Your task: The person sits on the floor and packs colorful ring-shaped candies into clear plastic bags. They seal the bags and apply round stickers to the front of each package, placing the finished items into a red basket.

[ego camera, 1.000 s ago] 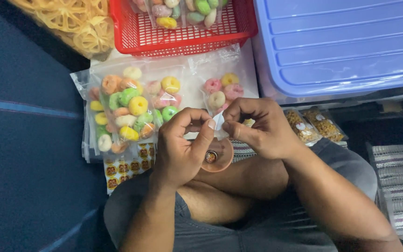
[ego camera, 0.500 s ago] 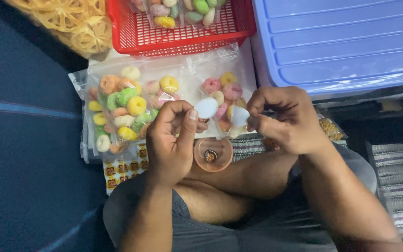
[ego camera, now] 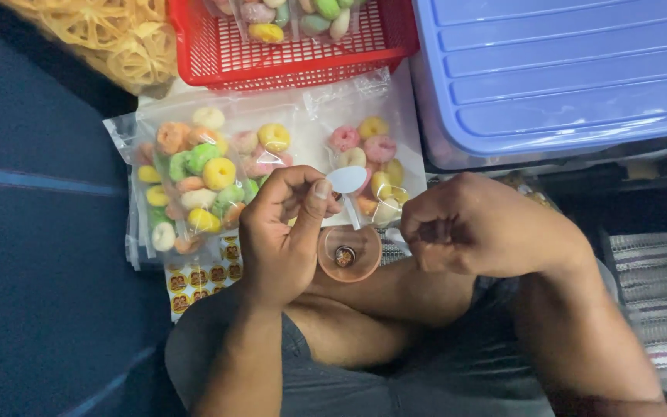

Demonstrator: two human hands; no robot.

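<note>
My left hand (ego camera: 279, 232) pinches a small white round piece (ego camera: 347, 179) between thumb and forefinger; a thin stem hangs down from it. Just below sits a small peach-coloured round cup (ego camera: 349, 253) with a dark bit inside, resting on my bent leg. My right hand (ego camera: 488, 232) is to the right of the cup, with its fingers curled closed. I cannot see anything inside it. Behind both hands lie clear bags of coloured ring snacks (ego camera: 202, 177), a fuller one on the left and one with fewer rings (ego camera: 368, 150) on the right.
A red mesh basket (ego camera: 303, 58) holds more snack bags at the top. A blue-lidded plastic box (ego camera: 557, 69) stands at the top right and a bag of yellow rings (ego camera: 110, 38) at the top left. A sheet of round stickers (ego camera: 194, 279) lies under the bags. A striped mat (ego camera: 658, 293) is at the right.
My hands have drawn apart. The right hand moved right and down, away from the white piece, which stays at my left thumb. The cup stayed on my leg.
</note>
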